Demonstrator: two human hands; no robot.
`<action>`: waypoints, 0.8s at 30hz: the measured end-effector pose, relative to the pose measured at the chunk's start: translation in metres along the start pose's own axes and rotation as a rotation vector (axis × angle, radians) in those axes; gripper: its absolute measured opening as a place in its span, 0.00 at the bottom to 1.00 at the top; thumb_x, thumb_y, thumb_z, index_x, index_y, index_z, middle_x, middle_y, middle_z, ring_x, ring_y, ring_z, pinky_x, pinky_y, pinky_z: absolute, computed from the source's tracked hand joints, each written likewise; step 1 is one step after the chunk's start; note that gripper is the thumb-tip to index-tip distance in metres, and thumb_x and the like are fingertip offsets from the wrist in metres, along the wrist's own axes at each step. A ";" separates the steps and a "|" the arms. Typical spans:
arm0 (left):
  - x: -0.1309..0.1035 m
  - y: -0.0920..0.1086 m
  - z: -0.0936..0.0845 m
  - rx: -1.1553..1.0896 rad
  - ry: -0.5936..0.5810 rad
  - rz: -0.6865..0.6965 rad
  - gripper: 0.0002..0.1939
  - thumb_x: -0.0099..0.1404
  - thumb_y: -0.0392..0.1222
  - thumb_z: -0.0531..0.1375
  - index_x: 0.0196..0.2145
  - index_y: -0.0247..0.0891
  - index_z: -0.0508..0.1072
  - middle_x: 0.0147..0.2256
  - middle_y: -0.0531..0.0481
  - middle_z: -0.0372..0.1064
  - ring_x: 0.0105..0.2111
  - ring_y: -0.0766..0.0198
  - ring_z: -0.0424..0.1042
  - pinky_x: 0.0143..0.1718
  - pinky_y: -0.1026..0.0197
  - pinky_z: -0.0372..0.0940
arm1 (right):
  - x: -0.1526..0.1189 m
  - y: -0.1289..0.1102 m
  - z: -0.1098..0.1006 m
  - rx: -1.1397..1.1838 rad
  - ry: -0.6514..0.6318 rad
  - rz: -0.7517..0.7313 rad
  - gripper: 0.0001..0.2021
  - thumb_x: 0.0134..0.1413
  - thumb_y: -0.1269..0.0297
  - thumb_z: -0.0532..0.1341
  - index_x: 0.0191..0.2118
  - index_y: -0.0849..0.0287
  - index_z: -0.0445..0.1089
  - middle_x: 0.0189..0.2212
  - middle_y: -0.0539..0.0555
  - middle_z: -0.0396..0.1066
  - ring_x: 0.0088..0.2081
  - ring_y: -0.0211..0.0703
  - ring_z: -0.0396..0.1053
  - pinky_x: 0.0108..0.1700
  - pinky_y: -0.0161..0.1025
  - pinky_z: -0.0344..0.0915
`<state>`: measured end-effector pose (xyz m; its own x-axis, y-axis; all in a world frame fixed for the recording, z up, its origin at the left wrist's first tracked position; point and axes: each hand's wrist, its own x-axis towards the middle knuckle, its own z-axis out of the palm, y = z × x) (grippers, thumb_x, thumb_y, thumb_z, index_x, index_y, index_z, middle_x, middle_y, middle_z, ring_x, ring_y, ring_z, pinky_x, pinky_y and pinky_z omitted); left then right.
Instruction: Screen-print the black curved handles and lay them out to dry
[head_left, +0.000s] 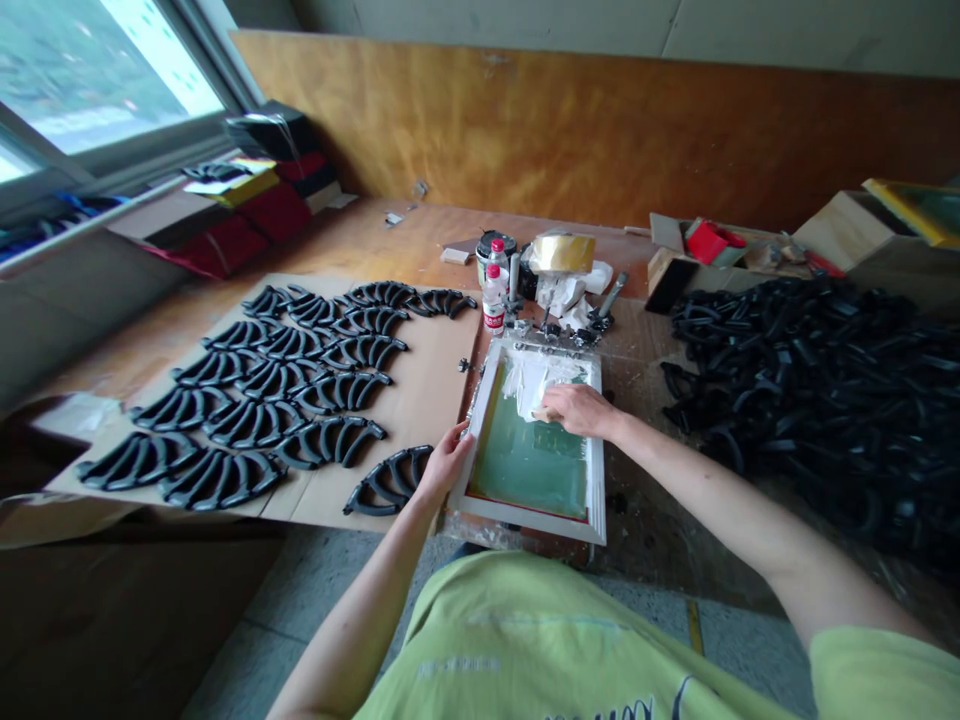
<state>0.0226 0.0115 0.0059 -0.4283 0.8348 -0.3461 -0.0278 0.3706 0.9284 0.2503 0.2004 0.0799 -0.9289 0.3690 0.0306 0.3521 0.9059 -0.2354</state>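
Note:
A white-framed screen (597,470) with a green mesh lies in front of me, clamped at its far end. My right hand (577,408) is closed on a white cloth (529,380) that rests on the upper part of the mesh. At the frame's left side, my left hand (448,458) grips the edge, its fingers partly hidden against the frame. Just left of that hand, a single black curved part (390,482) lies on the cardboard (431,385).
Rows of black curved parts (259,420) cover the cardboard at left. Beyond the frame stand a red-capped bottle (493,300), a roll of tape (562,253) and crumpled paper. A large heap of black parts (817,390) is at right, near boxes (667,275).

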 end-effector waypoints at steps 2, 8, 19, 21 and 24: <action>-0.002 0.004 0.000 -0.002 0.014 0.003 0.33 0.55 0.60 0.62 0.53 0.36 0.72 0.34 0.49 0.74 0.31 0.63 0.71 0.32 0.64 0.64 | 0.008 0.003 -0.002 0.007 0.037 0.068 0.05 0.54 0.71 0.59 0.32 0.58 0.72 0.32 0.53 0.72 0.36 0.44 0.67 0.37 0.36 0.57; -0.006 0.012 0.002 -0.041 0.005 -0.046 0.36 0.54 0.60 0.62 0.55 0.34 0.69 0.30 0.50 0.73 0.26 0.64 0.69 0.28 0.64 0.63 | -0.004 -0.009 0.025 -0.050 0.189 0.088 0.09 0.54 0.77 0.55 0.37 0.62 0.72 0.37 0.59 0.71 0.43 0.48 0.65 0.45 0.40 0.60; -0.033 0.082 -0.010 -0.060 -0.046 0.007 0.36 0.56 0.65 0.60 0.56 0.40 0.68 0.30 0.52 0.73 0.25 0.64 0.70 0.25 0.65 0.62 | 0.060 0.052 -0.030 0.034 0.394 0.468 0.30 0.54 0.59 0.64 0.62 0.55 0.59 0.46 0.58 0.72 0.41 0.50 0.70 0.44 0.41 0.62; -0.033 0.105 -0.011 -0.076 -0.035 0.068 0.32 0.59 0.66 0.57 0.51 0.39 0.72 0.33 0.50 0.74 0.27 0.63 0.71 0.26 0.64 0.63 | 0.045 0.073 -0.038 0.054 0.530 0.546 0.27 0.58 0.59 0.60 0.62 0.56 0.59 0.44 0.59 0.72 0.41 0.50 0.69 0.45 0.43 0.63; -0.020 0.139 -0.003 -0.200 -0.001 0.239 0.30 0.60 0.66 0.55 0.44 0.37 0.74 0.36 0.47 0.74 0.32 0.61 0.72 0.29 0.63 0.65 | 0.001 0.102 -0.033 0.108 0.750 0.758 0.17 0.61 0.61 0.53 0.53 0.60 0.65 0.37 0.57 0.72 0.38 0.49 0.68 0.43 0.44 0.63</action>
<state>0.0248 0.0449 0.1422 -0.4433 0.8889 -0.1152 -0.1039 0.0767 0.9916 0.2890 0.3002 0.0882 -0.1516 0.8945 0.4207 0.7613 0.3771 -0.5275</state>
